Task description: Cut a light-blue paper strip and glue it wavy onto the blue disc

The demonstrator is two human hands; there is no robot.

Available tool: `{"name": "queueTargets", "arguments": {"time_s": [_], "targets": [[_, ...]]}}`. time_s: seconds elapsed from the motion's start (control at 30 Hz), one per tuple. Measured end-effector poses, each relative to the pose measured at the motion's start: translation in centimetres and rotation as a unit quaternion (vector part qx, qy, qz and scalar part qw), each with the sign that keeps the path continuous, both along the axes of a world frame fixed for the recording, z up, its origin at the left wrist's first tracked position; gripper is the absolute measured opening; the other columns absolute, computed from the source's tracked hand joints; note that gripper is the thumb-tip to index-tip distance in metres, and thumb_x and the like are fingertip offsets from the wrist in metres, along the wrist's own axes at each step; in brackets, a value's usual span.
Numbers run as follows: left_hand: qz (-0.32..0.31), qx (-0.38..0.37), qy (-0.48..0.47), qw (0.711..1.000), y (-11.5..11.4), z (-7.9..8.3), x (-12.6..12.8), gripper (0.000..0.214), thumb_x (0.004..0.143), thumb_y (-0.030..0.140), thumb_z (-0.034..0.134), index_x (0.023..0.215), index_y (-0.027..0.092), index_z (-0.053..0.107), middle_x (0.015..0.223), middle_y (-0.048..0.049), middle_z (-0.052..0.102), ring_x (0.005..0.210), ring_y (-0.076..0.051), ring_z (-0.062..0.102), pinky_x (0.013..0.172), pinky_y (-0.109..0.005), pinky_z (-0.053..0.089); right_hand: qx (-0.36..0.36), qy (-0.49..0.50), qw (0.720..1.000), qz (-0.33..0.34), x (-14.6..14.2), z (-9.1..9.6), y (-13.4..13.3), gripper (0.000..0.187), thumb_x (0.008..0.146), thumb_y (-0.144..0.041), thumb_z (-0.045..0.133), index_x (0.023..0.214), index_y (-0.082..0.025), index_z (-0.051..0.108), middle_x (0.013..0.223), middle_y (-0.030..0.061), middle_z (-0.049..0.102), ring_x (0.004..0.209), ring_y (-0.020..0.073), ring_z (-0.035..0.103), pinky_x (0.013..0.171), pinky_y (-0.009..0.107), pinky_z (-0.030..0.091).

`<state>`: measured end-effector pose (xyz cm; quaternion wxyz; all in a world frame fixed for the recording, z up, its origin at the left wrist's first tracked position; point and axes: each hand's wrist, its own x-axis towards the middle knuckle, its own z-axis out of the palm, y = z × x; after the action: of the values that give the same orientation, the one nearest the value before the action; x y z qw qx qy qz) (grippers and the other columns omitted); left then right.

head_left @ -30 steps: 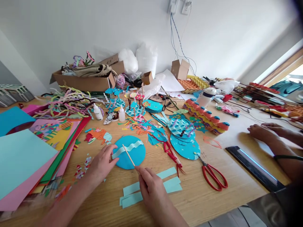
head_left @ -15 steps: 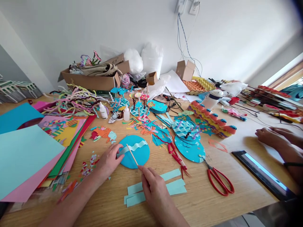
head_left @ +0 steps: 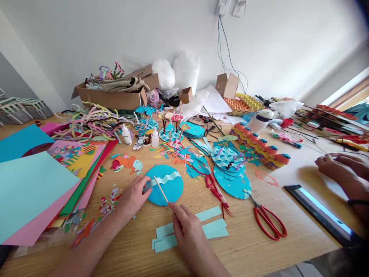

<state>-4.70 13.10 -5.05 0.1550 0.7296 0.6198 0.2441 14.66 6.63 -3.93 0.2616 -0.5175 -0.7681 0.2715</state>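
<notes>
A round blue disc [head_left: 170, 194] lies flat on the wooden table, with a wavy light-blue paper strip [head_left: 170, 177] across it. The fingers of my left hand [head_left: 135, 194] close on the strip's left end at the disc's edge. My right hand [head_left: 186, 227] pinches a thin wooden stick [head_left: 160, 188], whose far tip rests at the strip. Beneath and beside my right hand lie several straight light-blue paper strips [head_left: 215, 227], partly covered by it.
Red-handled scissors [head_left: 269, 221] lie to the right, by more blue discs [head_left: 232, 182]. White glue bottles [head_left: 155, 137] stand behind. Coloured paper sheets [head_left: 34, 188] are stacked at the left. Another person's hands [head_left: 337, 167] are at the right edge, near a black-framed device [head_left: 319, 213].
The whole view shifts slightly. My hands, the stick and the strip keep nearly the same places on the disc.
</notes>
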Motion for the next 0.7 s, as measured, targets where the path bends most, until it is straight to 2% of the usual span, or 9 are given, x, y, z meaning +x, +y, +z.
{"name": "queueTargets", "arguments": {"time_s": [0.23,0.7], "targets": [[-0.001,0.002,-0.003,1.000,-0.02,0.11,0.00,0.010,0.072,0.019,0.051,0.082,0.022,0.052,0.075,0.0008,0.056,0.068,-0.017,0.056,0.061,-0.028,0.044,0.008,-0.005,1.000,0.000,-0.04,0.07,-0.01,0.037,0.083,-0.006,0.036,0.113,-0.015,0.056,0.083,0.0078,0.062,0.072,0.0160,0.060,0.061,0.023,0.043],[-0.012,0.022,-0.003,1.000,-0.11,-0.65,-0.19,0.013,0.075,0.019,0.048,0.087,0.023,0.051,0.085,-0.0019,0.057,0.076,-0.018,0.057,0.068,-0.032,0.048,-0.010,-0.020,1.000,-0.004,-0.22,0.03,0.12,0.038,0.082,-0.005,0.036,0.111,-0.018,0.057,0.085,0.0065,0.062,0.073,0.0156,0.060,0.064,0.021,0.044]]}}
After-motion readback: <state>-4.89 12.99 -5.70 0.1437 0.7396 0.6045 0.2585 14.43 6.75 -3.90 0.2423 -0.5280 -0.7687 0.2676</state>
